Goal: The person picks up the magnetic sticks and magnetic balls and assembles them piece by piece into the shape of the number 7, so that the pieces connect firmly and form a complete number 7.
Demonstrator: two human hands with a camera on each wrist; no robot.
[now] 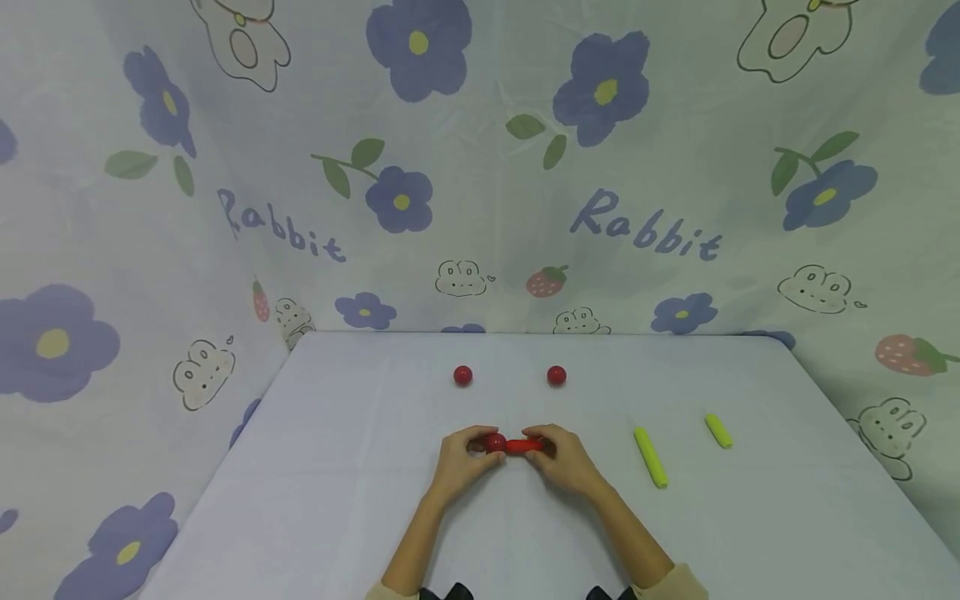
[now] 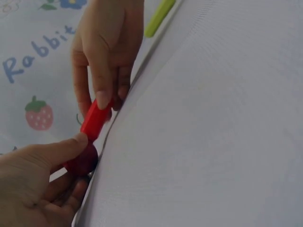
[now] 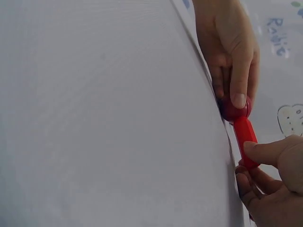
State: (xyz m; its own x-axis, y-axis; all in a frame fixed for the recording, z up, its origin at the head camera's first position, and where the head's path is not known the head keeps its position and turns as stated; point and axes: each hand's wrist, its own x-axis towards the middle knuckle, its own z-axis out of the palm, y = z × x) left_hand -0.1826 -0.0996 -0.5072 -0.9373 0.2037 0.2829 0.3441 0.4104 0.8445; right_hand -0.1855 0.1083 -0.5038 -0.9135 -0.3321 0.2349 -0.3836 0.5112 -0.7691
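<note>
Near the middle of the table, my left hand [image 1: 459, 463] pinches a dark red ball [image 1: 495, 442] between thumb and fingers. My right hand [image 1: 564, 460] pinches a short bright red stick [image 1: 522, 447] from the other side. One end of the stick meets the ball, and the two lie in a line. In the left wrist view the stick [image 2: 94, 122] has flat, faceted sides, and the ball [image 2: 83, 161] touches its lower end. The right wrist view shows the right thumb pressed along the stick [image 3: 245, 137], with the ball [image 3: 234, 109] under the left thumb.
Two more red balls [image 1: 462, 376] lie farther back on the white table [image 1: 360, 500], one left and one right of centre. Right of my hands lie a longer yellow-green stick [image 1: 650, 457] and a shorter one [image 1: 718, 431]. A patterned cloth [image 1: 495, 167] hangs behind.
</note>
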